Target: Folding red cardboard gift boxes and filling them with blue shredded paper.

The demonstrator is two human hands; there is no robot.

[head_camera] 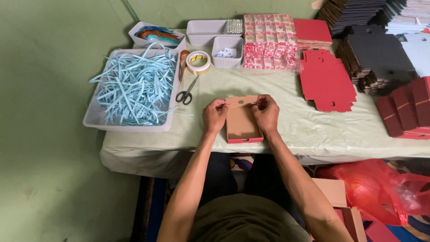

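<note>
We see a tray of pale blue paper shreds (134, 87), scissors (186, 94), a tape roll (198, 62) and flat red cardboard blanks (327, 80).

Centre of frame: small box (242, 122), brown inside, red outside. Left: white tray (92, 117) of pale blue paper shreds (134, 87). Table (286, 130) cover, pale green. Upper centre: red-and-white patterned packets (269, 42); scissors (186, 93), black handles. Right: red flat cardboard blanks (326, 80), black stacks (374, 56), dark red folded boxes (405, 110). Lower right: red plastic bag (380, 188).
</note>
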